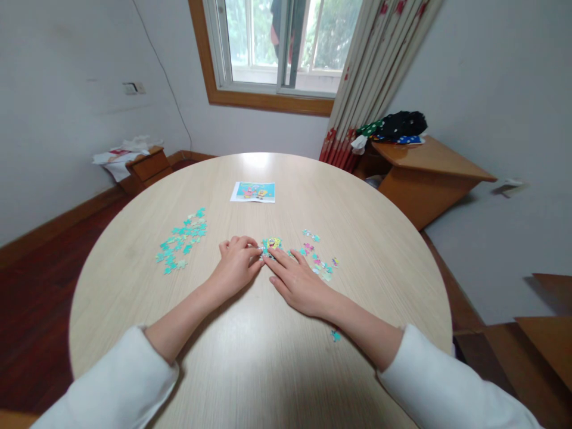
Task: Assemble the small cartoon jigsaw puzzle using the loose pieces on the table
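Observation:
A small joined patch of jigsaw puzzle [272, 243], with a yellow cartoon character on teal, lies on the table in front of me. At its left edge, my left hand [236, 262] pinches a puzzle piece [261, 252] between thumb and fingertips; the fingers largely cover it. My right hand [299, 283] rests with its fingers stretched out, and their tips touch the patch's lower right part. Loose pieces in pink, white and teal [322, 268] lie just beyond the right hand. One teal piece [335, 336] sits below the right wrist.
Many teal pieces [181, 241] are spread at the left of the round wooden table [250, 369]. A picture card [254, 192] showing cartoon characters lies toward the far side. Behind stand a window, a curtain [357, 71] and a wooden cabinet [415, 173] with cloths on it.

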The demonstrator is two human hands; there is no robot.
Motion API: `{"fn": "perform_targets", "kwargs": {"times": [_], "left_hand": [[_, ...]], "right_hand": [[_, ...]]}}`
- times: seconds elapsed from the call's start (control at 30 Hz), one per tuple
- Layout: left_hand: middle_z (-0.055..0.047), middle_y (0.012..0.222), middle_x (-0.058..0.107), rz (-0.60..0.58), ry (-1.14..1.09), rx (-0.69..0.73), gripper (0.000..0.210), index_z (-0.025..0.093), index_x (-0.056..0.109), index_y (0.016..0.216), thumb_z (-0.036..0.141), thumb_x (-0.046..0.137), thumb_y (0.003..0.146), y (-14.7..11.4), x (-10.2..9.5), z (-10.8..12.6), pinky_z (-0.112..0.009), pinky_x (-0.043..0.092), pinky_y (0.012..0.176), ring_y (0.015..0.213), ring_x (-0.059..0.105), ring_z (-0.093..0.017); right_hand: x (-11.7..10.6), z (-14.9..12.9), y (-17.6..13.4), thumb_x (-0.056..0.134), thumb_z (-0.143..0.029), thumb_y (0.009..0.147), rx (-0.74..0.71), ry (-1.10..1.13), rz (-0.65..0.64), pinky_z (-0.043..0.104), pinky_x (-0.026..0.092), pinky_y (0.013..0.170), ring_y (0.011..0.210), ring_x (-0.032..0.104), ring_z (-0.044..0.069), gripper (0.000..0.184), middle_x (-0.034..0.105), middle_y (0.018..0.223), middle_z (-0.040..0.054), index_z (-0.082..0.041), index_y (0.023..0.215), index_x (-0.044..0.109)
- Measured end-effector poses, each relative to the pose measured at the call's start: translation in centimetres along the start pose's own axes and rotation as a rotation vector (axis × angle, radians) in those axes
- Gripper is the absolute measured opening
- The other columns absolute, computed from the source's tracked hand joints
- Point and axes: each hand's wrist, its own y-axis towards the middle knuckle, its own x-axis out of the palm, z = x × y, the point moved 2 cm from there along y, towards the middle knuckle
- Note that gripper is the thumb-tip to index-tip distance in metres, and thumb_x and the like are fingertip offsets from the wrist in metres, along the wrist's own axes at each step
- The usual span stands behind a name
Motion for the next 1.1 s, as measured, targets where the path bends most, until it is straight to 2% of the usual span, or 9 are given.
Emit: {"fn": "perform_targets", "kwargs": {"times": [0.13, 0.27, 0.47, 0.63, 0.83, 0.93, 1.1], "left_hand": [[-0.012, 0.113, 0.064, -0.013, 0.057, 0.032, 0.017, 0.019, 0.072, 0.097, 0.024, 0.058, 0.088, -0.2, 0.1, 0.3, -0.045, 0.032, 0.089, 0.108, 0.054, -0.028], [-0.015, 0.114, 0.064, -0.009, 0.174, 0.098, 0.025, 0.016, 0.069, 0.102, 0.017, 0.047, 0.09, -0.7, 0.2, 0.9, -0.047, 0.033, 0.09, 0.106, 0.053, -0.029], [-0.02, 0.13, 0.058, -0.105, 0.283, 0.129, 0.04, 0.011, 0.061, 0.118, 0.007, 0.036, 0.087, -1.4, 0.1, 1.8, -0.055, 0.031, 0.099, 0.114, 0.052, -0.033], [-0.017, 0.136, 0.055, -0.103, 0.196, 0.147, 0.046, 0.016, 0.059, 0.122, 0.005, 0.039, 0.083, -1.4, 0.1, 1.8, -0.06, 0.023, 0.107, 0.12, 0.052, -0.031], [-0.013, 0.123, 0.066, -0.083, 0.04, 0.072, 0.039, 0.019, 0.065, 0.111, 0.012, 0.034, 0.089, -0.7, -0.3, 0.9, -0.06, 0.021, 0.108, 0.114, 0.06, -0.026], [-0.011, 0.12, 0.068, -0.07, -0.033, 0.024, 0.039, 0.02, 0.065, 0.111, 0.011, 0.034, 0.088, -0.5, -0.5, 0.7, -0.06, 0.02, 0.108, 0.114, 0.061, -0.025], [-0.01, 0.107, 0.074, -0.044, -0.097, -0.04, 0.04, 0.019, 0.066, 0.105, 0.01, 0.032, 0.086, -0.4, -0.7, 0.5, -0.057, 0.023, 0.109, 0.1, 0.067, -0.022]], "right_hand": [[0.1, 0.0, 0.1, 0.035, -0.023, 0.097, -0.004, -0.012, 0.011, 0.054, 0.021, 0.117, 0.144, 0.028, 0.026, 0.049, 0.031, 0.154, 0.0171, -0.011, 0.144, 0.039], [0.1, 0.0, 0.0, 0.035, -0.023, 0.097, -0.001, -0.023, 0.008, 0.054, 0.022, 0.117, 0.144, 0.029, 0.026, 0.049, 0.031, 0.154, 0.0167, -0.012, 0.145, 0.038], [0.0, -0.1, 0.0, 0.034, -0.022, 0.096, 0.003, -0.028, 0.003, 0.054, 0.022, 0.117, 0.144, 0.029, 0.026, 0.05, 0.031, 0.155, 0.0167, -0.011, 0.145, 0.038], [0.2, 0.0, 0.1, 0.035, -0.023, 0.096, -0.008, 0.003, 0.039, 0.056, 0.022, 0.116, 0.143, 0.03, 0.026, 0.05, 0.032, 0.154, 0.0169, -0.014, 0.145, 0.039], [0.2, 0.0, 0.1, 0.035, -0.023, 0.096, 0.003, 0.0, 0.019, 0.054, 0.021, 0.118, 0.143, 0.031, 0.024, 0.049, 0.035, 0.153, 0.0146, -0.013, 0.144, 0.039], [0.3, 0.0, 0.1, 0.035, -0.023, 0.097, 0.006, -0.008, 0.01, 0.054, 0.02, 0.118, 0.143, 0.03, 0.025, 0.05, 0.033, 0.154, 0.015, -0.011, 0.145, 0.038], [0.5, 0.1, 0.1, 0.035, -0.023, 0.097, -0.012, -0.011, 0.038, 0.055, 0.022, 0.116, 0.143, 0.031, 0.026, 0.049, 0.033, 0.154, 0.0153, -0.014, 0.144, 0.039]]}}
